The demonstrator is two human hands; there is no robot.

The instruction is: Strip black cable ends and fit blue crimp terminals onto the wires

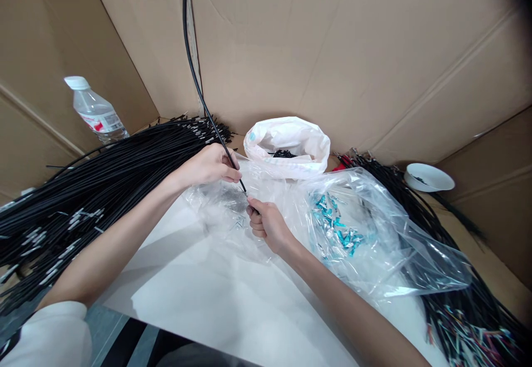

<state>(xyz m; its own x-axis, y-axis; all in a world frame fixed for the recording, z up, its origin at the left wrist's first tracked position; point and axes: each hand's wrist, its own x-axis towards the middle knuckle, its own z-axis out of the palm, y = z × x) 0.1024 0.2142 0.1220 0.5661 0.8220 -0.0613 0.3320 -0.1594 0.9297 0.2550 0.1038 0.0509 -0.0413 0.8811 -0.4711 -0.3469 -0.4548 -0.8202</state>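
A long black cable [198, 87] comes down from the top of the view to the middle of the table. My left hand [216, 164] is closed round it just above its lower end. Thin wires seem to stick out at that end. Right below, my right hand [268, 224] is closed in a pinch at the cable's tip. A small dark piece shows between its thumb and finger, too small to name. Under both hands lies a clear plastic bag [220, 206] with small metallic bits in it.
Black cable bundles lie left [137, 156] and right [453, 278]. A water bottle [97, 112] stands at the left. Behind my hands is a white bag [310, 162] holding black parts. A clear bag [399, 245] holds blue pieces. A white bowl [436, 178] sits by the cardboard wall [332, 51].
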